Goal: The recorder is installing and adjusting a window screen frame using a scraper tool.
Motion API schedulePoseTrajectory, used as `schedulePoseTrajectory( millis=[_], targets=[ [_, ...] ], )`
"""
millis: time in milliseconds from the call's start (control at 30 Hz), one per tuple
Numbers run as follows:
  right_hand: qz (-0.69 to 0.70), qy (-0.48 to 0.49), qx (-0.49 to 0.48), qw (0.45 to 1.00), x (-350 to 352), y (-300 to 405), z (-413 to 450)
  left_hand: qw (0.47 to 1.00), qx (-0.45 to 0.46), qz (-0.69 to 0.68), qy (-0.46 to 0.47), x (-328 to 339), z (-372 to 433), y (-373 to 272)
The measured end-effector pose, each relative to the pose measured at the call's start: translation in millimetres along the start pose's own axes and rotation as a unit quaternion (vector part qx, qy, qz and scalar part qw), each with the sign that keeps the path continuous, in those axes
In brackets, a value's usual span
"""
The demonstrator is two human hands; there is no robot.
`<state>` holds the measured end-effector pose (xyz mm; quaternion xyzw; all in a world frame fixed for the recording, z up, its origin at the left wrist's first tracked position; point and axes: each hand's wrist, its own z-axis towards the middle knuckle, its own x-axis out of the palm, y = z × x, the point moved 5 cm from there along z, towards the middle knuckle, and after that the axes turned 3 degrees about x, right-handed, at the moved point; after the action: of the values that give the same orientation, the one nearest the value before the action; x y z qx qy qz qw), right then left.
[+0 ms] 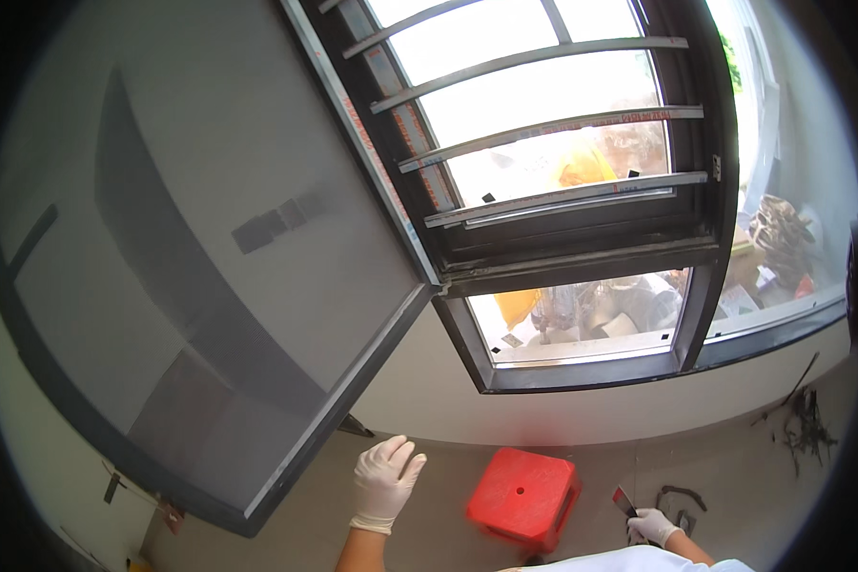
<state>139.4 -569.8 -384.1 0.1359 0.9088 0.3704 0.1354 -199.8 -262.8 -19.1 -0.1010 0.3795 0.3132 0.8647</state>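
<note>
My left hand [386, 480], in a white glove, is raised in front of me with loosely bent fingers and the thumb apart. I see nothing in it. It is close to the lower corner of an open mesh screen sash [314, 432] with a dark frame, apart from it. At the lower right, my gloved right hand [654, 527] grips a scraper [624, 503] with a flat blade that points up and left. Between my hands, a red plastic stool [522, 490] stands on the floor.
Ahead is a dark window frame [586, 379] with several horizontal metal bars [565, 132] partly covered in printed film. Dark strips [806, 429] lie heaped on the floor at right. A curved black piece [683, 492] lies near my right hand. Bagged clutter [615, 307] shows behind the glass.
</note>
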Motion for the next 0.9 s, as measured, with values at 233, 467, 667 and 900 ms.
schedulePoseTrajectory(
  millis=[233,467,667,900],
  targets=[
    [-0.065,-0.019,-0.04,0.997,34.3,122.7,-18.3,0.993,0.115,-0.034,0.011,63.8,78.9,17.7],
    [-0.099,0.046,-0.074,0.991,56.7,158.4,17.2,0.991,0.128,0.031,-0.016,75.1,162.7,32.6],
    [-0.21,0.062,-0.343,0.913,55.2,235.0,67.3,0.975,0.192,0.108,0.029,99.6,244.3,33.3],
    [-0.164,0.135,-0.465,0.859,62.8,393.2,59.1,0.905,0.234,0.284,0.213,146.8,299.6,59.9]
  ],
)
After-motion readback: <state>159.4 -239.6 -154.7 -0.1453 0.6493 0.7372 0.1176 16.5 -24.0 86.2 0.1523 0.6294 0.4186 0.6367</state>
